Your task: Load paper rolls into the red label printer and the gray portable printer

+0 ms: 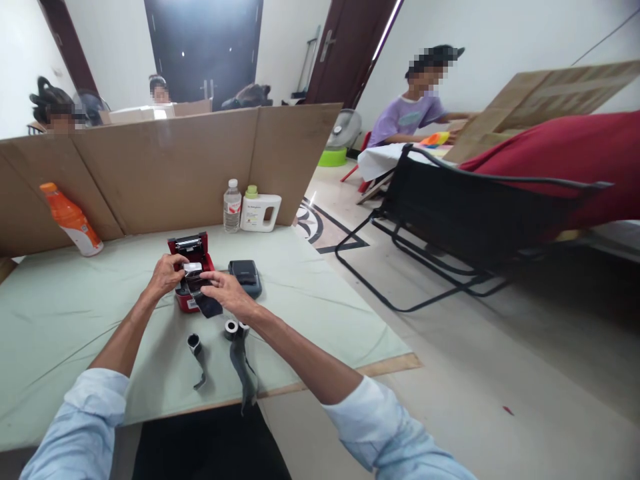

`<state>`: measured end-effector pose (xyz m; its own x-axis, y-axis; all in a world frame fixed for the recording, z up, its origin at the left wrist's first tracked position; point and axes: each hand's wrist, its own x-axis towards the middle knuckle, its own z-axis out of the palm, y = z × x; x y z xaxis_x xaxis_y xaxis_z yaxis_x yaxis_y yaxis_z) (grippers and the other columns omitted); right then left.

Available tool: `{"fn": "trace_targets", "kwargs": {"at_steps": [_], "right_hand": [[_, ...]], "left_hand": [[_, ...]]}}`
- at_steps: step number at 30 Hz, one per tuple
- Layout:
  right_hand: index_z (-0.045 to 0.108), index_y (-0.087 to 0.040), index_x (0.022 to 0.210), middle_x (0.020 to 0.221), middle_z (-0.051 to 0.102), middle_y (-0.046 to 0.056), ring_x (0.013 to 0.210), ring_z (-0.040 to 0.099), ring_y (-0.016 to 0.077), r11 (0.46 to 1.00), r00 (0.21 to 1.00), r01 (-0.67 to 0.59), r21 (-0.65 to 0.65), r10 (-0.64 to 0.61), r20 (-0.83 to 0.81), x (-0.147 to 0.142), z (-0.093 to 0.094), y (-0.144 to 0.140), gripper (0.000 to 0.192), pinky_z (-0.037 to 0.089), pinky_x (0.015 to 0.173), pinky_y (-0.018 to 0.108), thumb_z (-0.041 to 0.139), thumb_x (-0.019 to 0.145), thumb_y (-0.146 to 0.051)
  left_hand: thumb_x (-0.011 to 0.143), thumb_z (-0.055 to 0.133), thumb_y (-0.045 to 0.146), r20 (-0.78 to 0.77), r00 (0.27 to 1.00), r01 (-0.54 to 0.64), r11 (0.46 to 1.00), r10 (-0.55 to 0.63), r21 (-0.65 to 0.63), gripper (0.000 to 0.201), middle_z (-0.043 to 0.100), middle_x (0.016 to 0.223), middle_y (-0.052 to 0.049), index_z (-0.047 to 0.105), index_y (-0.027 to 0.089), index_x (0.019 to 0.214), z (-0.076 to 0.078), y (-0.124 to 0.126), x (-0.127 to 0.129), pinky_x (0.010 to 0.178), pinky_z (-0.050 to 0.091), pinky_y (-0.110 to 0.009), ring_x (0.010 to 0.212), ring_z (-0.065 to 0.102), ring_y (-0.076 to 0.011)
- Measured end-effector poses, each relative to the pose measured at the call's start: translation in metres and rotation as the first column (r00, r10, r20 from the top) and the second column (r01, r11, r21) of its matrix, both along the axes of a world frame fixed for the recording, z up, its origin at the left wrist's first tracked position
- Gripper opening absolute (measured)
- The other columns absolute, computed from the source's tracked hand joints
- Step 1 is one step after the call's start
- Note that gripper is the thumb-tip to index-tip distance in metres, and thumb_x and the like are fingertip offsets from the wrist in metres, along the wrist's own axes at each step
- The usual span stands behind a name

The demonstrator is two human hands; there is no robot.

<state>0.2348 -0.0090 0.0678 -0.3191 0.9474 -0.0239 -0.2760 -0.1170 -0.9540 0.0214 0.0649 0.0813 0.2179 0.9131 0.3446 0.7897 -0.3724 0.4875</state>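
Observation:
A small red printer (187, 304) with its lid up stands on the pale green table cover (70, 313). My left hand (165, 273) grips a small paper roll (193, 269) at the printer's open bay. My right hand (226, 291) pinches the dark strip (209, 305) that trails from that roll over the printer's front. Nearer to me lie a loose roll with a dark tail (195, 347) and two more rolls (235, 329) whose strip hangs over the table edge.
A dark grey device (246, 276) lies right of the printer. An orange bottle (73, 221), a water bottle (232, 206) and a white jug (261, 212) stand by a cardboard screen (165, 170). A black folding chair (465, 220) is at right. Other people sit beyond.

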Motion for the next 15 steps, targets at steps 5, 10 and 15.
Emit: {"fn": "trace_targets", "kwargs": {"at_steps": [5, 10, 15], "right_hand": [[0.075, -0.015, 0.105, 0.081, 0.076, 0.002, 0.07, 0.069, 0.0139, 1.0, 0.999, 0.005, -0.005, -0.004, 0.045, 0.0011, 0.0012, -0.0024, 0.031, 0.056, 0.07, 0.026, 0.076, 0.073, -0.017], [0.077, -0.015, 0.098, 0.075, 0.074, 0.0, 0.067, 0.066, 0.0127, 1.0, 0.999, 0.031, -0.006, -0.03, 0.042, 0.0044, -0.0005, -0.002, 0.029, 0.053, 0.066, 0.025, 0.075, 0.07, -0.017], [0.075, -0.016, 0.095, 0.079, 0.075, 0.001, 0.07, 0.066, 0.0138, 0.999, 1.0, 0.028, 0.039, -0.028, 0.012, 0.0026, -0.0031, -0.0022, 0.029, 0.053, 0.07, 0.027, 0.075, 0.067, -0.022]], "left_hand": [[0.07, 0.061, 0.013, -0.088, 0.996, 0.002, 0.999, -0.006, -0.037, 0.037, 0.075, 0.086, -0.005, 0.081, 0.022, 0.1, 0.0053, -0.0008, 0.007, 0.084, 0.052, -0.034, 0.097, 0.061, -0.0263], [0.07, 0.059, 0.011, -0.092, 0.995, 0.037, 0.998, -0.041, -0.046, 0.037, 0.074, 0.083, -0.003, 0.08, 0.021, 0.098, 0.004, 0.002, 0.0076, 0.081, 0.05, -0.032, 0.09, 0.061, -0.0228], [0.067, 0.059, 0.01, -0.125, 0.99, 0.059, 0.995, -0.069, -0.083, 0.038, 0.075, 0.083, -0.003, 0.081, 0.02, 0.096, 0.0056, 0.0027, 0.0093, 0.079, 0.05, -0.031, 0.086, 0.063, -0.0215]]}}
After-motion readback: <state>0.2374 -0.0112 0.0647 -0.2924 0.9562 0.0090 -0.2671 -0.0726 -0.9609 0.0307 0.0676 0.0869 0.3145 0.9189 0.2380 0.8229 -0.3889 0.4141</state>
